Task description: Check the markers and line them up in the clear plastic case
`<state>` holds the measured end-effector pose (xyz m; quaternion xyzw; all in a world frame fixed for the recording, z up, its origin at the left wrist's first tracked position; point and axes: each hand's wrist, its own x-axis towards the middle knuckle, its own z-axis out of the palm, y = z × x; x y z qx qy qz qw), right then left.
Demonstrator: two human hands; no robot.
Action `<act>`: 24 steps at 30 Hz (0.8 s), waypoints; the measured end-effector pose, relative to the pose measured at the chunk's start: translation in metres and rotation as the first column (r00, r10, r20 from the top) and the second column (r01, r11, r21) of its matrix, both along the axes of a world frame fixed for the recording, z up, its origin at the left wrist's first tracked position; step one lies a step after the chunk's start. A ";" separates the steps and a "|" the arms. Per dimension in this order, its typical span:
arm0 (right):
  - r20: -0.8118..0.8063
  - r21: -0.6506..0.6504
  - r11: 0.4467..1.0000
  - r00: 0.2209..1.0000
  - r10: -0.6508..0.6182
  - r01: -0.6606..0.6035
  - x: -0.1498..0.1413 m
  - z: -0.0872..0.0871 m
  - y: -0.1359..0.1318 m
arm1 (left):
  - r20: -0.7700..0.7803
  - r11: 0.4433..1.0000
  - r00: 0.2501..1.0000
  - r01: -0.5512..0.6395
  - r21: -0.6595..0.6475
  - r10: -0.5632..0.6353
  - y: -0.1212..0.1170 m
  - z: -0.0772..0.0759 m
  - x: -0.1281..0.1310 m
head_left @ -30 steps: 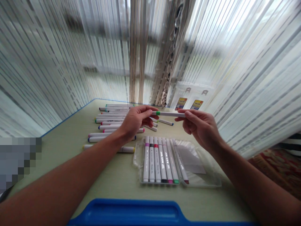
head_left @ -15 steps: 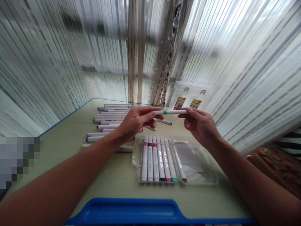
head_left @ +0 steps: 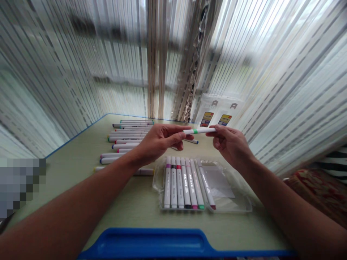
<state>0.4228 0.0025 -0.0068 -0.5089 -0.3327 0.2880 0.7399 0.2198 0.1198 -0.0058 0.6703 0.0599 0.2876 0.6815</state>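
Observation:
A white marker with a green band [head_left: 202, 130] is held level above the table between both hands. My left hand [head_left: 165, 140] pinches its left end between thumb and fingers, and my right hand [head_left: 229, 139] grips the right end with its fingertips. Below them lies an open clear plastic case [head_left: 233, 205]. Several white markers [head_left: 179, 184] stand side by side in its left half, with purple, black and red bands or coloured ends. One marker with a dark red end [head_left: 207, 187] leans along the case's middle fold.
Several loose markers [head_left: 127, 135] lie in a row on the left of the pale green table [head_left: 132, 213], partly behind my left arm. Clear packaging with yellow labels [head_left: 217, 108] stands at the back against the striped curtain [head_left: 121, 65]. A blue tray edge [head_left: 151, 242] runs along the front.
The marker's left end has shifted slightly right and down within my left hand's fingers, so it tilts a little. My right hand has barely moved.

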 end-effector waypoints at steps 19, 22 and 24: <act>0.163 0.081 0.996 0.986 0.021 -0.035 -0.010 0.001 -0.006 | -0.085 0.973 0.970 -0.224 0.056 0.228 0.010 -0.011 0.001; 0.176 0.064 0.997 0.984 0.041 -0.053 -0.011 0.002 -0.007 | -0.079 0.969 0.967 -0.239 0.058 0.243 0.010 -0.010 0.002; 0.184 0.052 0.997 0.982 0.052 -0.063 -0.013 0.002 -0.008 | -0.069 0.968 0.966 -0.244 0.058 0.247 0.009 -0.009 0.003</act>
